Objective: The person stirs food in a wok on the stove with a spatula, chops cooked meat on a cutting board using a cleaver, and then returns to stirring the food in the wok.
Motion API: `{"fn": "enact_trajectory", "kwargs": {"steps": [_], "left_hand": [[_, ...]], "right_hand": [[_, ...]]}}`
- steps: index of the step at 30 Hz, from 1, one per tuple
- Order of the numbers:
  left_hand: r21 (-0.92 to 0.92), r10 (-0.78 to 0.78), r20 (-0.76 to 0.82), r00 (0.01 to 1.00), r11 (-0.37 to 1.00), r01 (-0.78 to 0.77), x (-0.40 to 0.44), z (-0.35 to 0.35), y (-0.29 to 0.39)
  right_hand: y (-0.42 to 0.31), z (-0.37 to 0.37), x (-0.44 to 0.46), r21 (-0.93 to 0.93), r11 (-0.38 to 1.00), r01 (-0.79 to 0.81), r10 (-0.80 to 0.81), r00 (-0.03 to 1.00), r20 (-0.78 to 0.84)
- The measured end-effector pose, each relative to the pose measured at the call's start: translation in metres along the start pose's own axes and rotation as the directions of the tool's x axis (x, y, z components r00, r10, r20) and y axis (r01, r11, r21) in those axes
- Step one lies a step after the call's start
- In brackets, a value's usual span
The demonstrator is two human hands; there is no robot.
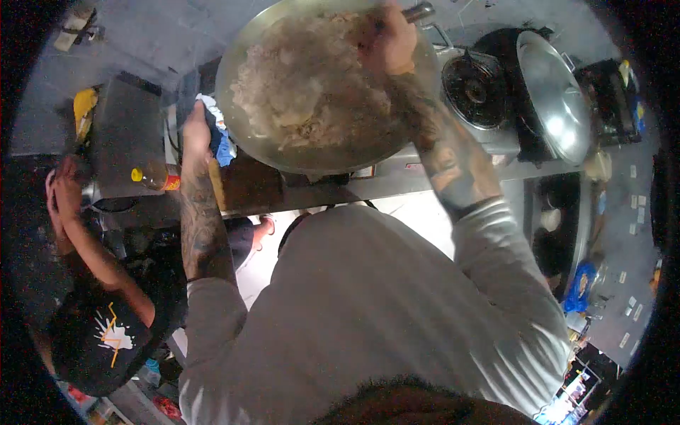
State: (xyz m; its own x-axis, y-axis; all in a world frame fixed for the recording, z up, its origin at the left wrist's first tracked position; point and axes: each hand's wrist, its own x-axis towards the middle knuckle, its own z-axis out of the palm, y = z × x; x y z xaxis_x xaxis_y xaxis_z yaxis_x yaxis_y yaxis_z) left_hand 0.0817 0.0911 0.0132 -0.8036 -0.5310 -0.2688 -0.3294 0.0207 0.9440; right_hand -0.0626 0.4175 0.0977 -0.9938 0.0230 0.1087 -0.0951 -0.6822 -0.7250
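Observation:
A large round pan full of steaming, shredded brownish food sits on the stove at top centre. My left hand is closed on a blue and white cloth at the pan's left edge. Over the right part of the pan, my right hand is wrapped round the dark handle of a utensil. The utensil's far end is hidden by steam and food.
Right of the pan are a black burner and a domed metal lid. On the left stand a yellow-capped bottle and a yellow packet. Another person's hands are at the far left.

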Motion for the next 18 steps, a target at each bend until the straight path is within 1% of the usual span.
{"fn": "enact_trajectory", "kwargs": {"steps": [2,4,5,6,7,8,10,11,12,14,15,16,18], "left_hand": [[-0.151,-0.056,-0.122,0.991,0.988,0.037,-0.018,0.011,0.014],[0.085,0.001,-0.191,0.982,0.996,0.016,-0.027,0.01,0.024],[0.075,0.012,-0.194,0.981,0.997,0.003,-0.027,0.01,0.024],[0.063,0.023,-0.197,0.98,0.998,-0.011,-0.027,0.01,0.023],[0.049,0.038,-0.198,0.98,0.998,-0.029,-0.024,0.01,0.024],[0.042,0.039,-0.192,0.981,0.999,-0.031,-0.021,0.009,0.021],[-0.083,-0.012,-0.157,0.987,0.997,-0.001,-0.009,0.003,0.01],[-0.087,-0.01,-0.157,0.988,0.996,-0.004,-0.004,-0.003,0.007],[-0.077,-0.022,-0.127,0.992,0.997,0.012,0.002,-0.01,0.002],[-0.048,-0.055,-0.053,0.997,0.997,0.052,0.013,-0.014,-0.007],[-0.055,-0.057,-0.053,0.997,0.997,0.054,0.012,-0.014,-0.005],[0.032,-0.068,-0.109,0.992,0.997,0.071,0.01,-0.014,0.001],[0.116,-0.075,-0.162,0.984,0.989,0.094,0.014,-0.011,0.002]], "right_hand": [[-0.012,-0.007,0.004,-0.1,0.992,0.079,-0.075,0.996,0.043],[-0.024,-0.018,0.009,-0.205,0.966,0.158,-0.142,0.985,0.094],[-0.035,-0.024,0.013,-0.261,0.944,0.201,-0.174,0.977,0.125],[-0.056,-0.026,0.016,-0.196,0.963,0.186,-0.128,0.953,0.276],[-0.076,-0.029,0.019,-0.139,0.979,0.15,-0.079,0.904,0.42],[-0.106,-0.035,0.017,0.004,1.0,-0.005,0.001,0.752,0.659],[-0.14,-0.048,0.012,0.146,0.985,-0.091,-0.013,0.807,0.59],[-0.159,-0.046,0.01,0.091,0.995,-0.033,-0.03,0.792,0.61],[-0.174,-0.043,0.009,0.036,0.999,0.025,-0.042,0.772,0.634],[-0.187,-0.05,0.007,0.012,0.996,0.092,-0.081,0.789,0.609],[-0.189,-0.063,0.014,-0.002,0.994,0.106,-0.078,0.74,0.668],[-0.186,-0.068,0.016,-0.009,0.994,0.106,-0.072,0.739,0.669],[-0.175,-0.081,0.017,0.01,0.992,0.127,-0.11,0.821,0.56]]}}
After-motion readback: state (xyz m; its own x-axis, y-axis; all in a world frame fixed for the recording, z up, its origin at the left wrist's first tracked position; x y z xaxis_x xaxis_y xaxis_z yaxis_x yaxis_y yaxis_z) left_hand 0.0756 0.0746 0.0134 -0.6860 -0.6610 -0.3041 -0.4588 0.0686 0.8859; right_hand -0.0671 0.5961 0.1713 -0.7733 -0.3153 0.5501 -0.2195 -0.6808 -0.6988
